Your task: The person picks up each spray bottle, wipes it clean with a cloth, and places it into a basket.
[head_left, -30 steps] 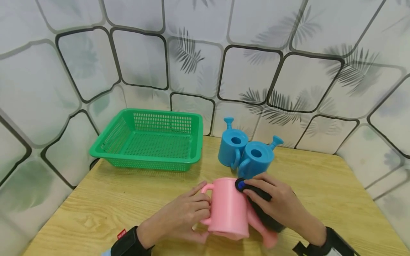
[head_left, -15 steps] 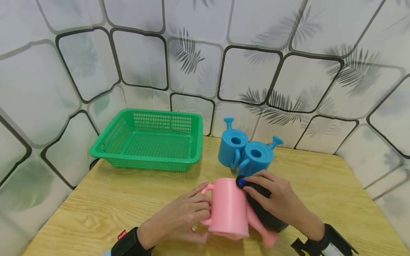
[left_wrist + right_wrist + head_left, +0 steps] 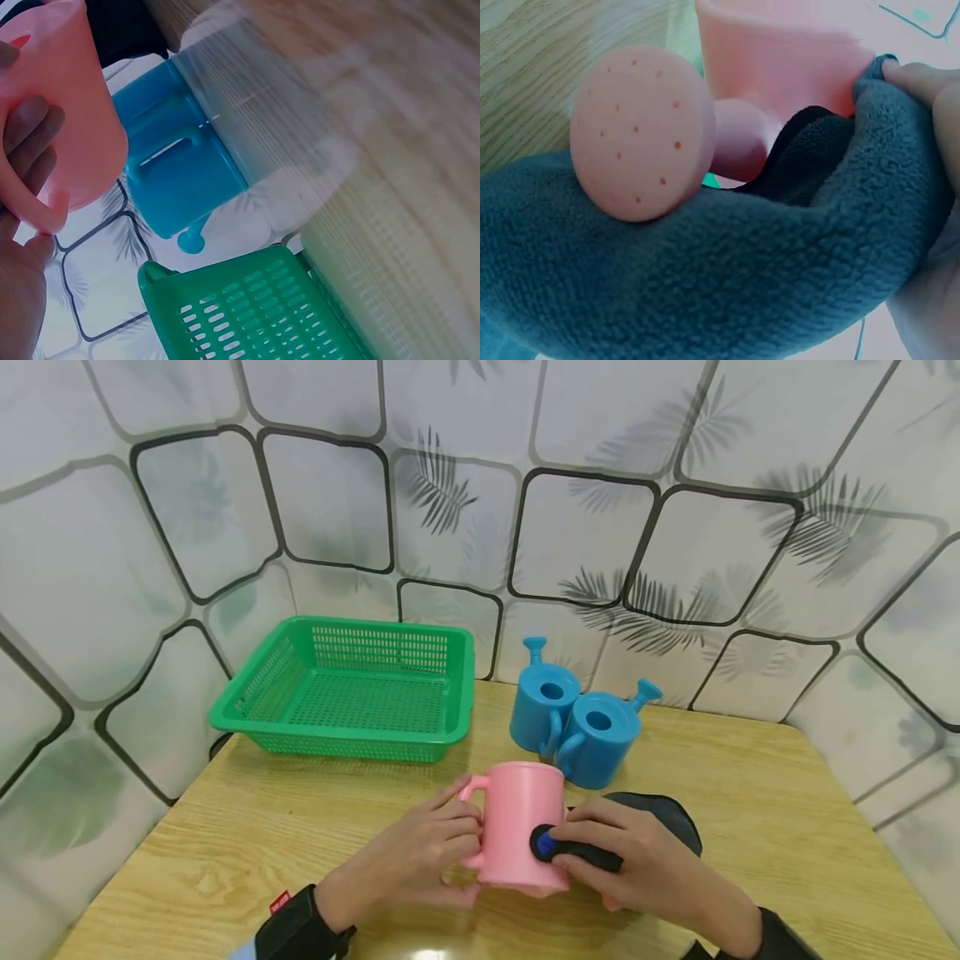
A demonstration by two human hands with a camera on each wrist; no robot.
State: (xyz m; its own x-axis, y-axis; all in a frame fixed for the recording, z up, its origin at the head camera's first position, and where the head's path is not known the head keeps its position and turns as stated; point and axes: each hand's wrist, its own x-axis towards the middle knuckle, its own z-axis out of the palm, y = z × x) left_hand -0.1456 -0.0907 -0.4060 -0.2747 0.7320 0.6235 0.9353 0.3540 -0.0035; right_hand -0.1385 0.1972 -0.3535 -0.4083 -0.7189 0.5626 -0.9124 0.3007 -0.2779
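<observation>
In the head view my left hand [image 3: 420, 852] holds a pink watering can [image 3: 517, 810] by its side handle, the can's wall turned toward me. The left wrist view shows the fingers passing through that handle [image 3: 30, 199]. My right hand [image 3: 641, 860] grips a dark grey fleecy cloth [image 3: 667, 817], and a bunched end with a blue patch presses on the can's wall. The rest of the cloth hangs out behind the hand. From the right wrist, the pink sprinkler head [image 3: 641, 135], dotted with small holes, lies against the cloth [image 3: 705, 277]; in the head view it is mostly hidden.
Two blue watering cans, one at the back [image 3: 543, 706] and one nearer [image 3: 596, 743], stand side by side just beyond the pink one. A green slotted basket [image 3: 352, 747] sits at the back left of the wooden table [image 3: 247, 827]. Patterned curtains [image 3: 457, 543] enclose the table.
The pink watering can has shifted slightly left and away from me. My right hand has slid the cloth's bunched end from near the rim lower down the wall, and the cloth's loose part swung rearward.
</observation>
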